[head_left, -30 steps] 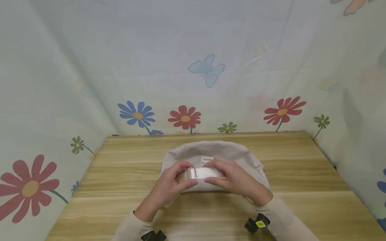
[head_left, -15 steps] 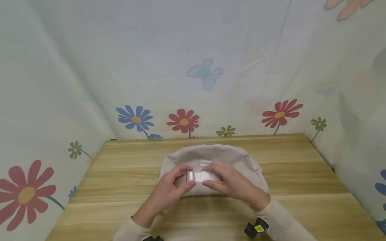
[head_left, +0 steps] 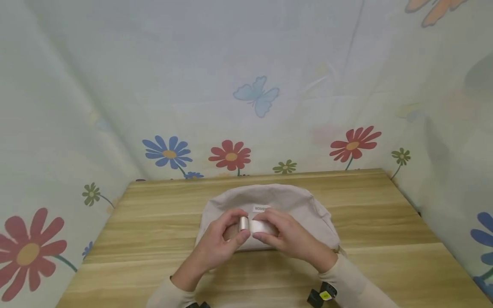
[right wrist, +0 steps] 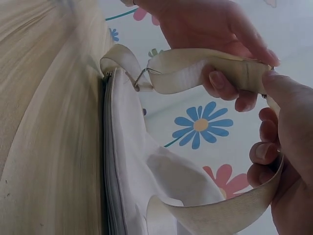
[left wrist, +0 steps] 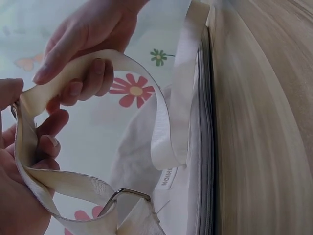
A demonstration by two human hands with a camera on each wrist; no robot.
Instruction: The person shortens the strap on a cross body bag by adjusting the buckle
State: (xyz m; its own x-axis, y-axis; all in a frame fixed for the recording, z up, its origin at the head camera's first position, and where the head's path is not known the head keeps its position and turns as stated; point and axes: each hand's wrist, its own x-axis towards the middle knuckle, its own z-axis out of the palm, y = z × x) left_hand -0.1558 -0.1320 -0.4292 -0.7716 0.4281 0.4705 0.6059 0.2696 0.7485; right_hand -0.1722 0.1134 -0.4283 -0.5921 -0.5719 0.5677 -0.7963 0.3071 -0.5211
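Note:
A pale beige fabric bag (head_left: 227, 201) with a small white label (head_left: 261, 208) lies on the table. Above it, both hands hold its cream webbing strap (head_left: 262, 226). My left hand (head_left: 215, 244) pinches the strap at a metal slider buckle (head_left: 244, 223) between thumb and fingers. Close beside it, my right hand (head_left: 292, 239) grips the strap, thumb on one side and curled fingers on the other. In the left wrist view the strap loops down to a metal ring (left wrist: 132, 192) at the bag's side. The zipper (right wrist: 111, 161) runs along the bag's edge in the right wrist view.
The bag rests on a wood-grain table (head_left: 154, 214). A pale curtain (head_left: 192, 85) printed with flowers and a butterfly stands behind the table and at both sides. Black wrist devices (head_left: 321, 295) are worn on the sleeves.
My right hand has come slightly closer to the left along the strap, so less strap shows between them. The buckle has tilted in the left hand's pinch. The head view has shifted a little.

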